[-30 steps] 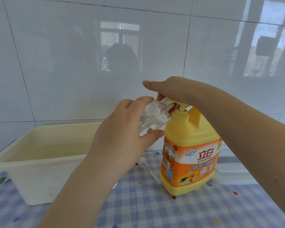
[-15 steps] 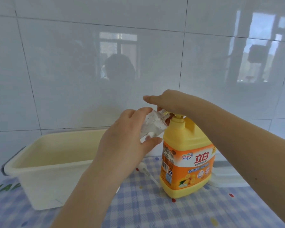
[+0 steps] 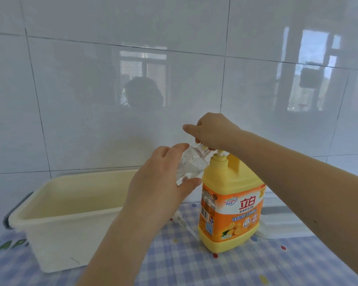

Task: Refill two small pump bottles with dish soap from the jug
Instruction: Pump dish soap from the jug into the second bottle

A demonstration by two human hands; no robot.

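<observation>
My left hand (image 3: 159, 182) grips a small clear bottle (image 3: 191, 164), tilted so that its open neck points up and right, under my right hand. The yellow dish soap jug (image 3: 232, 203) with an orange label stands upright on the checked cloth. My right hand (image 3: 213, 129) is curled over the jug's pump head and hides it; the white pump stem (image 3: 221, 153) shows below the hand. A loose small pump with its tube (image 3: 180, 220) lies on the cloth behind my left wrist. No second small bottle is in view.
A cream plastic tub (image 3: 60, 244) stands at the left, close to my left forearm. A white flat box (image 3: 281, 223) lies behind the jug at the right. White tiled wall (image 3: 112, 100) runs right behind everything. The blue checked tablecloth (image 3: 194, 265) covers the table.
My right hand went down on the pump and has come up again, so the white stem shows. My left hand keeps the clear bottle at the nozzle. The view tilted up.
</observation>
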